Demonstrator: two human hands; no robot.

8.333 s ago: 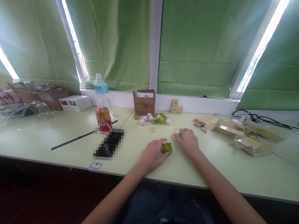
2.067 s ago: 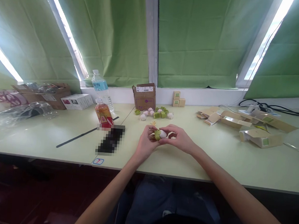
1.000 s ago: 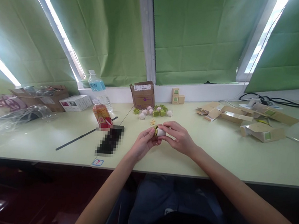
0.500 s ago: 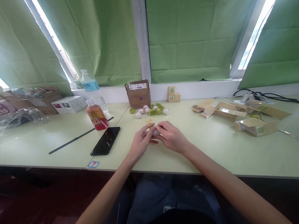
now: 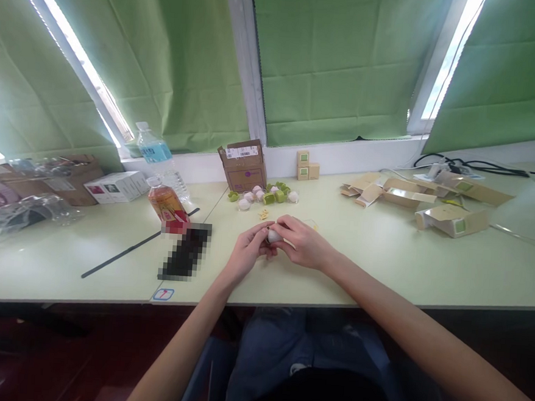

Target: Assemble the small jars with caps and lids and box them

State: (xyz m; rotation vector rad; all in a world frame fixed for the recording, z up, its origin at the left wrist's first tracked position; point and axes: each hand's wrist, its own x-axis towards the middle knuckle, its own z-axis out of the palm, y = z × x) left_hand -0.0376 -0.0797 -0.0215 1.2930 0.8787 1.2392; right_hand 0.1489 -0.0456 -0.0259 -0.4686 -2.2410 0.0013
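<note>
You have the white piece (image 5: 273, 236) between your left hand (image 5: 244, 249) and your right hand (image 5: 305, 244), over the near part of the desk (image 5: 358, 280). Both grips are closed on it: the left thumb and fingers curl round its far-left end and hide most of what lies there, while the right thumb and fingertips pinch the other end. I'd let the left do the steadying and the right make small, even movements, pressing lightly, since a rounded piece could slip out. Working low should soften any drop; the yellow bits (image 5: 263, 214) lie just beyond your fingers, so a stray knuckle might scatter them. Your left arm (image 5: 194, 327) and right arm (image 5: 405, 323) converge in a V, the right hand back-up, its fingers pointing left.
</note>
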